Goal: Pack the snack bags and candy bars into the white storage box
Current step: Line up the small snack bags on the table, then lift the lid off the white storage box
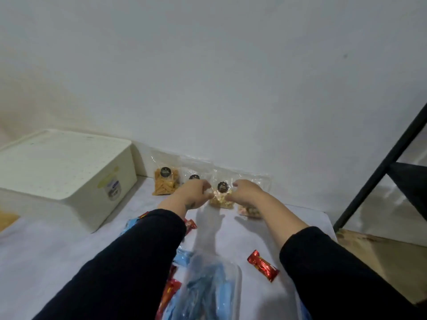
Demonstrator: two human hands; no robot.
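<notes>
At twelve o'clock from the person, against the white wall, both hands close on one clear snack bag of pale, popcorn-like pieces with a round black sticker; the left hand pinches its left edge, the right hand its right edge. Four snack bags show in the row: a bag of orange sticks at eleven o'clock, a clear bag partly behind the left hand, the held one, and a bag with pinkish pieces under the right wrist. One red candy bar lies alone at four o'clock; more red and blue wrappers sit near the left sleeve, too hidden to count. The white storage box stands at ten o'clock, lid on. Everything rests on a white surface, with a black shelf frame at two o'clock.
</notes>
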